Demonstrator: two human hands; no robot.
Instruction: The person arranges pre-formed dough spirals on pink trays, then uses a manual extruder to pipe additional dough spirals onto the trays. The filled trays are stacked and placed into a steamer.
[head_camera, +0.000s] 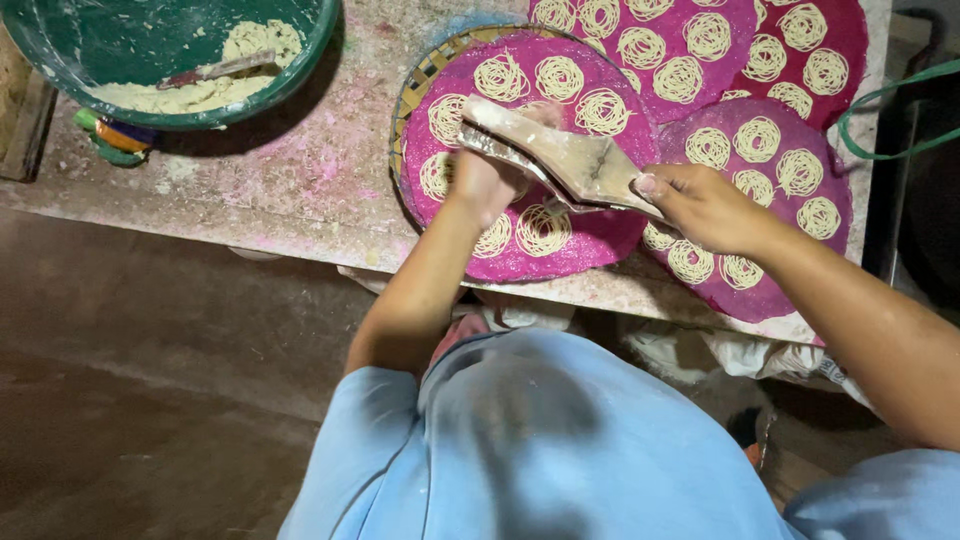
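Left hand (487, 183): closed around one handle of the wooden noodle press (560, 160).
Right hand (705, 207): grips the other handle.
Press: held over the magenta round mat (600, 235), among noodle coils (543, 230).
Green basin (300, 60): dough inside, far left.

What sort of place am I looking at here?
Likely a small home or cottage food workshop: round pink mats covered with noodle coils, a green basin of dough, and a flour-dusted worktable. Both hands work a wooden press.
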